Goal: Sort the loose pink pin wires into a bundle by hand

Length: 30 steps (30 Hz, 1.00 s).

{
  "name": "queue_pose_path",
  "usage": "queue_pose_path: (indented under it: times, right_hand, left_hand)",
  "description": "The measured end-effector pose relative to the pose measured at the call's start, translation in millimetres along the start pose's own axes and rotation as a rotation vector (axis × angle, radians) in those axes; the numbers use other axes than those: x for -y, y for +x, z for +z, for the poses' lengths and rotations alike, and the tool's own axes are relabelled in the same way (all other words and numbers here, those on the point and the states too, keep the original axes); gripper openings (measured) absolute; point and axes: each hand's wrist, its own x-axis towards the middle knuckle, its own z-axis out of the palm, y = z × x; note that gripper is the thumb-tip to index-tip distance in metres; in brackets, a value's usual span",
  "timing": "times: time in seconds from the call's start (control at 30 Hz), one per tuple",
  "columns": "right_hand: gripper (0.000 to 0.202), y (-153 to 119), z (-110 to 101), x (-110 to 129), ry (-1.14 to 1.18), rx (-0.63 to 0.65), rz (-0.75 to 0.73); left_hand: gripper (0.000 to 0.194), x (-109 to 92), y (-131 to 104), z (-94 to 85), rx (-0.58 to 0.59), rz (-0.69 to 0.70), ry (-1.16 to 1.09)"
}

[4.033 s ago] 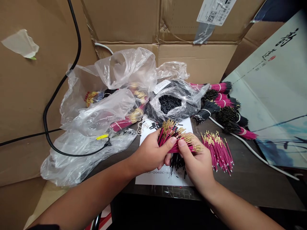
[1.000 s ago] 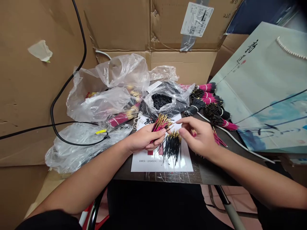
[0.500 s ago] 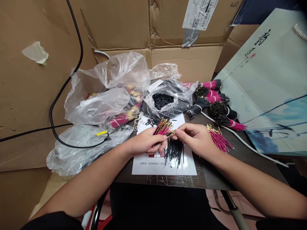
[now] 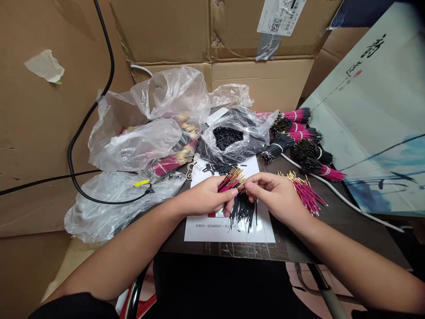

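Sheaf of thin magenta wires with gold-coloured tips (image 4: pixel 232 181): we had it raised above the white rectangular paper sheet marked DRS-206DC-E001 (image 4: pixel 199 236), its gold ends fanned away from us and to the right
Left hand (image 4: pixel 210 195): our fingers were closed around the sheaf, thumb laid across its near side
Right hand (image 4: pixel 275 193): we had thumb and forefinger pinched together on the gold ends at the sheaf's right edge, the other fingers curled in; how many wires sat between them we could not tell
Pile of loose thin black wires (image 4: pixel 244 213): we saw it on the paper, just below both hands and partly hidden by them
Pile of loose magenta wires with gold ends (image 4: pixel 307 192): it lay on the dark brown tabletop (image 4: pixel 352 237), just beyond our right hand
Short black tubes (image 4: pixel 227 138): they filled the open crumpled clear plastic bag (image 4: pixel 206 148) behind the paper, and we counted more as strays on the paper's far end
Banded bundles of magenta and black wires (image 4: pixel 303 133): we had these stacked to the right of the bag, white ties around them
Black cable (image 4: pixel 112 66): it looped down on our left, near a small yellow tag (image 4: pixel 141 182)
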Motion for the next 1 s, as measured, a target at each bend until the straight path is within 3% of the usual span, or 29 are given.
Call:
queue_pose_path:
  times: [0.17,0.33,0.47,0.57,0.77,1.0]
  right_hand:
    - [0.027,3.6,-5.4,-5.8,-0.021,0.070,0.029]
    - [0.032,9.7,-25.9,-2.6,-0.234,0.164,0.035]
    - [0.025,12.5,-30.8,-1.0,-0.536,0.117,-0.086]
    - [0.017,13.4,-27.3,-2.2,-0.617,0.077,-0.208]
    - [0.018,10.6,-21.4,-0.3,-0.607,-0.001,-0.220]
    - [0.032,4.5,-5.2,-3.0,-0.328,0.032,-0.081]
  left_hand:
    - [0.053,0.1,0.3,0.5,-0.016,-0.021,-0.023]
    - [0.031,0.3,0.9,0.3,-0.128,-0.044,-0.230]
    - [0.028,-1.3,0.6,-1.3,-0.103,-0.068,-0.361]
    - [0.028,-2.2,1.3,-1.4,-0.087,-0.094,-0.419]
    - [0.025,-2.4,2.5,-1.8,-0.171,-0.099,-0.450]
    - [0.029,-2.2,0.7,1.2,-0.053,-0.130,-0.385]
